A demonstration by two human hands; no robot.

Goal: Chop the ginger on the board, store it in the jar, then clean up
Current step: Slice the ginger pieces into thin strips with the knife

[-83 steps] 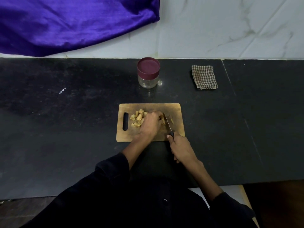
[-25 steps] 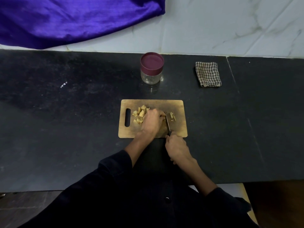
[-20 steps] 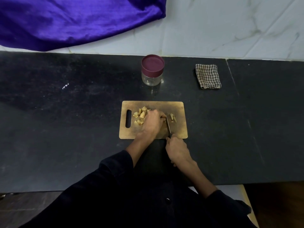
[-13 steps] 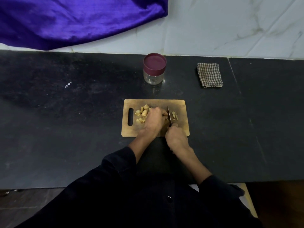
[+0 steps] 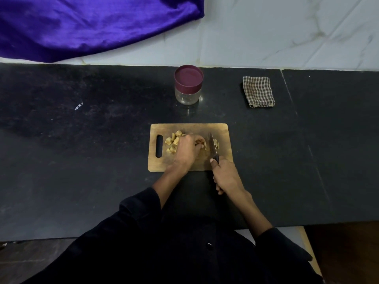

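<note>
A wooden cutting board [image 5: 160,165] lies on the black counter. Several chopped ginger pieces [image 5: 173,140] sit in a pile on its left half, and a few more [image 5: 216,144] lie to the right of the blade. My left hand [image 5: 188,149] rests on the board with fingers curled, holding a ginger piece [image 5: 202,142] beside the blade. My right hand [image 5: 225,175] grips the black handle of a knife [image 5: 213,146], whose blade points away from me, its edge down on the board. A glass jar [image 5: 187,87] with a maroon lid on stands behind the board.
A folded checked cloth [image 5: 258,91] lies at the back right of the black counter [image 5: 82,150]. Purple fabric [image 5: 82,23] hangs over the marble wall at the upper left. The counter's front edge runs close to my body.
My right hand and the knife have drawn back toward me a little. My left hand stays on the ginger. The view has shifted slightly.
</note>
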